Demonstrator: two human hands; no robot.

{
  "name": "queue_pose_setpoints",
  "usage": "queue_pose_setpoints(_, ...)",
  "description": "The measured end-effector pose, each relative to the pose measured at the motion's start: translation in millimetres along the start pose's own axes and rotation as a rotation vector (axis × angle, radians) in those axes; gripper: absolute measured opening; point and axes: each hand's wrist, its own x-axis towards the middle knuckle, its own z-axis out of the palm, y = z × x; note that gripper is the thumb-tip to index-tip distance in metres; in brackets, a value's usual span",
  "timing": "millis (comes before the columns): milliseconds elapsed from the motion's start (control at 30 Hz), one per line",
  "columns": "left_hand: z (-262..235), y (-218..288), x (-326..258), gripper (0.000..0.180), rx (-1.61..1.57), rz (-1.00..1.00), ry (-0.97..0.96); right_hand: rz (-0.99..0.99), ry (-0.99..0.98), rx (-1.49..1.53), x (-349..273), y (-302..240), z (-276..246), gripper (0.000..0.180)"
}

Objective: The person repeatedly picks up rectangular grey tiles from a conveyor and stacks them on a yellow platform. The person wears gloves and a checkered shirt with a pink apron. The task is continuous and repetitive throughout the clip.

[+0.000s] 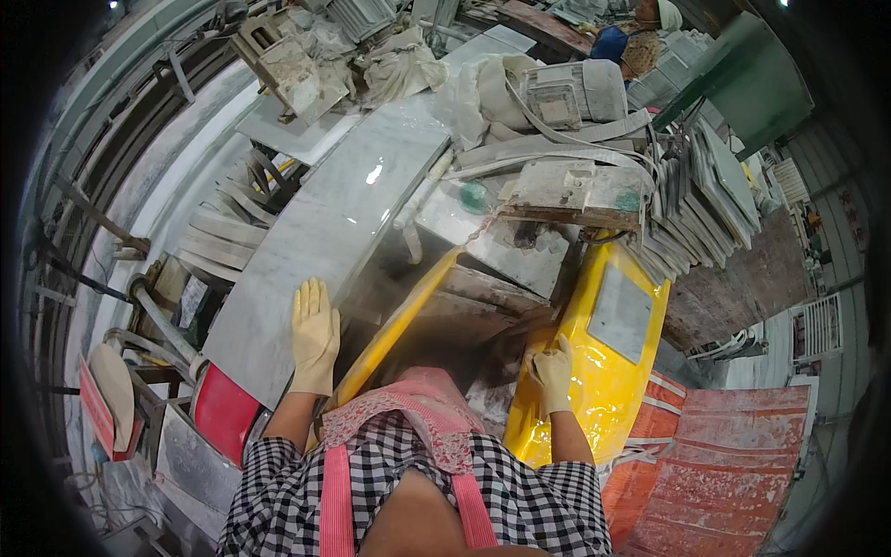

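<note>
My left hand (pixel 316 339), in a cream rubber glove, lies flat with its fingers stretched out along the near part of a long, glossy grey stone slab (pixel 362 186). At the left edge of a wet yellow worktop (pixel 594 390) is my right hand (pixel 554 373), gloved alike, with its fingers curled in. Whether anything is inside that grip I cannot make out. A small grey stone tile (pixel 620 313) rests on the yellow worktop, beyond my right hand. Between my hands a narrow yellow board (pixel 399 325) slants away from me.
Thin slabs (pixel 710 186) stand stacked on edge at the far right. A dusty board (pixel 575 186) and pale straps (pixel 557 153) lie ahead. Curved stone pieces (pixel 223 232) stand at left, near a red panel (pixel 225 408). Orange-red sheeting (pixel 719 455) spreads at right.
</note>
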Motion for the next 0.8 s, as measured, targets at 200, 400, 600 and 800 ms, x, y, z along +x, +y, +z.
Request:
queue_pose_setpoints(200,-0.6,1.5,-0.3,0.055,-0.03,0.012,0.046,-0.058,0.137,0.03,-2.0,1.7,5.4,0.032)
queue_pose_setpoints(400,0.2,2.0,0.2,0.054,0.018,-0.002,0.016,-0.012,0.101,0.008,0.5,-0.9,5.0,0.033)
queue_pose_setpoints(600,-0.5,1.8,1.2,0.054,-0.006,0.009,0.02,-0.034,0.075,-0.009,-2.4,1.5,5.5,0.034)
queue_pose_setpoints(800,-0.9,1.7,0.0,0.055,0.017,-0.006,-0.01,0.184,0.064,0.31,-0.1,-1.4,10.4,0.033)
